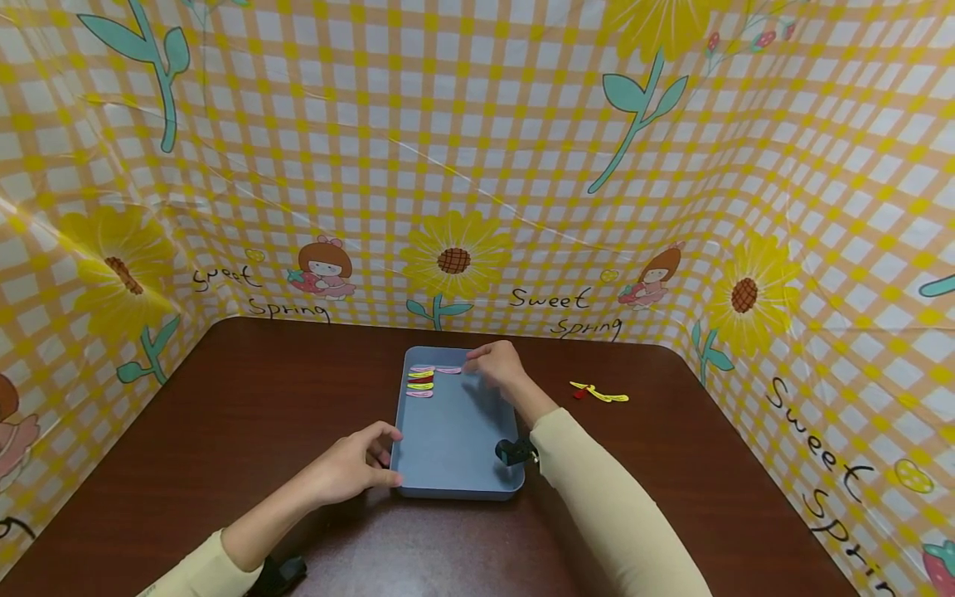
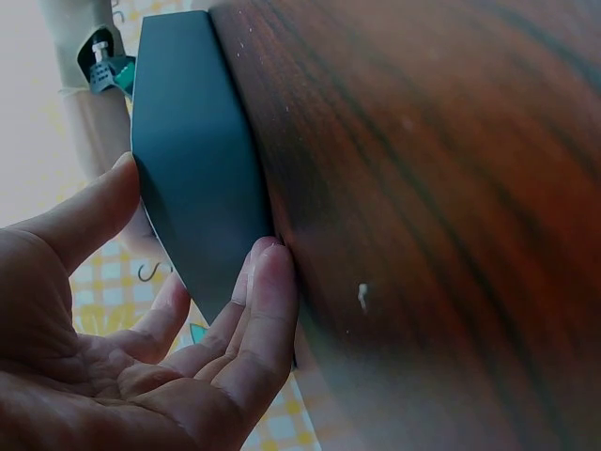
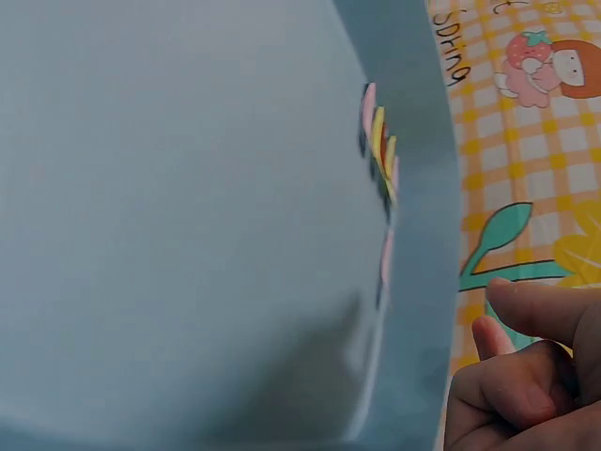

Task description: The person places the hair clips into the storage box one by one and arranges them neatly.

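A blue-grey rectangular tray [image 1: 455, 448] lies on the table, with small hair clips in its far left corner. A pink clip [image 1: 419, 395], a yellow one [image 1: 420, 385] and others in red, yellow and pink form a column. Another pink clip [image 1: 448, 371] lies just right of the column's far end. My left hand [image 1: 354, 464] grips the tray's left side, thumb at one edge of the wall [image 2: 192, 122] and fingertips at the other. Above the tray's far right part is my right hand [image 1: 494, 362], fingers loosely bent, nothing visible between them.
On the brown table [image 1: 298, 373], right of the tray, lie yellow clips [image 1: 612, 398] and a red one [image 1: 579, 395]. A checked, flower-printed cloth [image 1: 522, 224] encloses the back and sides. Black wrist devices [image 1: 515, 452] sit on both arms.
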The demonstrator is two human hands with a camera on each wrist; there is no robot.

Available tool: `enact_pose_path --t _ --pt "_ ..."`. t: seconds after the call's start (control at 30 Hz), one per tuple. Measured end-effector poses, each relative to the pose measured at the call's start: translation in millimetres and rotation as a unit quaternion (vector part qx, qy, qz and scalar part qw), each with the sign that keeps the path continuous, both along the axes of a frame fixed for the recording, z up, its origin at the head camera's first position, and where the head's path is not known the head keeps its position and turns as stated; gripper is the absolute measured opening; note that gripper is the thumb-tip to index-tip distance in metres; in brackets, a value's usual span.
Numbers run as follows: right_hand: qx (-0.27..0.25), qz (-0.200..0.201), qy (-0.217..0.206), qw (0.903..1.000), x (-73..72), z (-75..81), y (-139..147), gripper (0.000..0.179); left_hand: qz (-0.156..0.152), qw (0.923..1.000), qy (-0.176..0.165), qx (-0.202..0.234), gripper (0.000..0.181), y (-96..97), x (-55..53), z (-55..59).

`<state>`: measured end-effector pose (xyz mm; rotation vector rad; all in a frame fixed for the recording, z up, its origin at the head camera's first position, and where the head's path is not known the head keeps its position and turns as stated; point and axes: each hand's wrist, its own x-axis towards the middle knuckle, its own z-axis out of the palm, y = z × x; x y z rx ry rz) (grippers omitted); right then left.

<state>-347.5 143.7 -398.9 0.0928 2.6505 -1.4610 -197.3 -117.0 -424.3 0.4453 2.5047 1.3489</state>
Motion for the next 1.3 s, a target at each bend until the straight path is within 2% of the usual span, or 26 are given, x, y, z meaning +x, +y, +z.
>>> enact_pose_path --t 0.33,0.43,0.67,0.97,1.3 --pt "-0.013 -0.004 -0.016 0.9998 4.4 11.2 16 0.029 0.001 1.0 0.001 0.004 0.054 -0.6 -0.4 -0.7" --pt "-0.012 -0.002 -0.016 0.9998 6.2 11.4 24 0.03 0.0 1.0 0.001 0.006 0.055 -0.7 -0.2 -0.8" --pt "-0.051 0.012 -0.022 0.9984 7.8 9.7 45 0.032 0.001 1.0 0.0 0.005 0.054 -0.3 0.2 -0.1" --pt "-0.053 0.029 -0.021 0.9979 13.3 11.6 72 0.036 0.0 1.0 -0.001 0.006 0.054 -1.0 1.5 1.5" --pt "-0.06 0.023 -0.028 0.9975 20.7 18.6 98 0.041 0.001 1.0 -0.004 0.006 0.055 -0.9 -0.3 -1.5"
